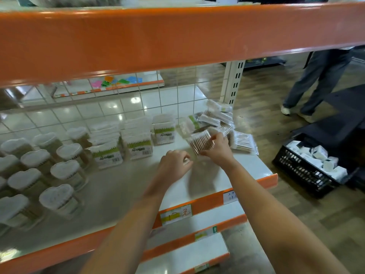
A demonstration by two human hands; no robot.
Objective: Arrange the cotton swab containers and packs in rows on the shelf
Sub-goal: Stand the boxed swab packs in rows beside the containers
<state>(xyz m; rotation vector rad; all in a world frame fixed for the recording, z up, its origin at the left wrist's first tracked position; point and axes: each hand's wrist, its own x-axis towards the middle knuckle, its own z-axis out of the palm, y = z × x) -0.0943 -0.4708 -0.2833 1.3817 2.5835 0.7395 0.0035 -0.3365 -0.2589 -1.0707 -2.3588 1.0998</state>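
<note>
a clear pack of cotton swabs (pixel 201 142) is being pinched by the right hand (pixel 216 150) above the shelf (pixel 122 186), right of the green-labelled boxes (pixel 138 139). the left hand (pixel 173 165) is being held curled; its grip cannot be told. label writing is blurred; "元" is being shown on a price tag (pixel 176 214).

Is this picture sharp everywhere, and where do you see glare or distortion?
Head view: both hands, left and right, and the swab pack are motion-blurred; ceiling lights glare on the tiled floor; the wide lens bends the orange beam.
</note>
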